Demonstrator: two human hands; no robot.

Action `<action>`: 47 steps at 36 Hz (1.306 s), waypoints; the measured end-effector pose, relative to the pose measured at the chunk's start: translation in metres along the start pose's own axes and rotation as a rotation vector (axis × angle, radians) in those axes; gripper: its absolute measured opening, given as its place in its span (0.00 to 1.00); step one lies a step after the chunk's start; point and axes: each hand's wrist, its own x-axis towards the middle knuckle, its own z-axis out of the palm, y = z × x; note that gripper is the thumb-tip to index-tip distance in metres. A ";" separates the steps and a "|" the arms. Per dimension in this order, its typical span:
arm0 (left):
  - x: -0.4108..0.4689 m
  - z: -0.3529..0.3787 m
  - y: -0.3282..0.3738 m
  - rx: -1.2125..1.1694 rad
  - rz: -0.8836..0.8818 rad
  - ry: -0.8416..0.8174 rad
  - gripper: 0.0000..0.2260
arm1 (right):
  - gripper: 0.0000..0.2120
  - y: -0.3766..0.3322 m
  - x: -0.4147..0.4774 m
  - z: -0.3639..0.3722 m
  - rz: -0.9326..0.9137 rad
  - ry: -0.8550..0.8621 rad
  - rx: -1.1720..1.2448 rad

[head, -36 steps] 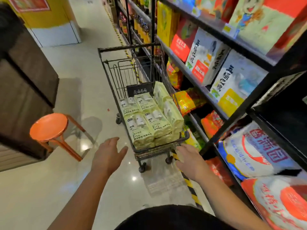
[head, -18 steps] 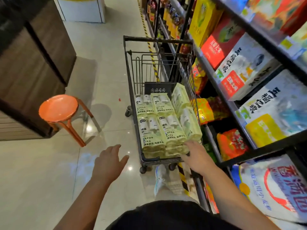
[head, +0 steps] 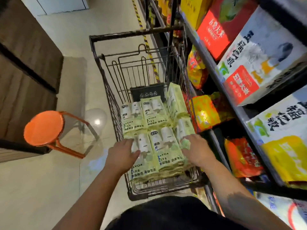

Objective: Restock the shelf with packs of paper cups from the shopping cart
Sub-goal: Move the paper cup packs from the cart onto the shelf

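A black wire shopping cart (head: 106, 90) stands in the aisle against the shelf (head: 214, 72). Several pale green packs of paper cups (head: 164, 146) lie stacked in its near half, and two more stand on edge along its right side. My left hand (head: 123, 153) rests on the near left pack (head: 146, 168), fingers laid flat toward its left edge. Over the near right pack (head: 181, 130), my right hand (head: 194, 150) lies with fingers spread. Neither hand has lifted a pack.
Bags and boxes of rice (head: 259, 67) and orange snack bags (head: 204, 112) fill the shelf on the right. An orange stool (head: 43, 128) stands left of the cart, beside a brown counter (head: 25, 63). Glossy floor (head: 41, 188) lies in front of the stool.
I have stepped up to the cart. Both hands moved forward from its near end and now lie on the nearest packs, the left having come in from over the floor.
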 end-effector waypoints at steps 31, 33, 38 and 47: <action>0.337 0.046 0.218 -0.521 -0.130 -0.215 0.46 | 0.42 0.031 0.102 0.049 0.104 0.050 0.053; 0.341 0.050 0.221 -0.553 -0.161 -0.227 0.53 | 0.43 0.029 0.098 0.049 0.112 0.027 0.126; 0.348 0.059 0.213 -0.735 -0.173 -0.198 0.62 | 0.54 0.040 0.087 0.077 0.091 -0.044 0.123; 0.346 0.057 0.193 -0.689 -0.359 -0.103 0.51 | 0.56 0.038 0.101 0.068 0.188 0.001 0.169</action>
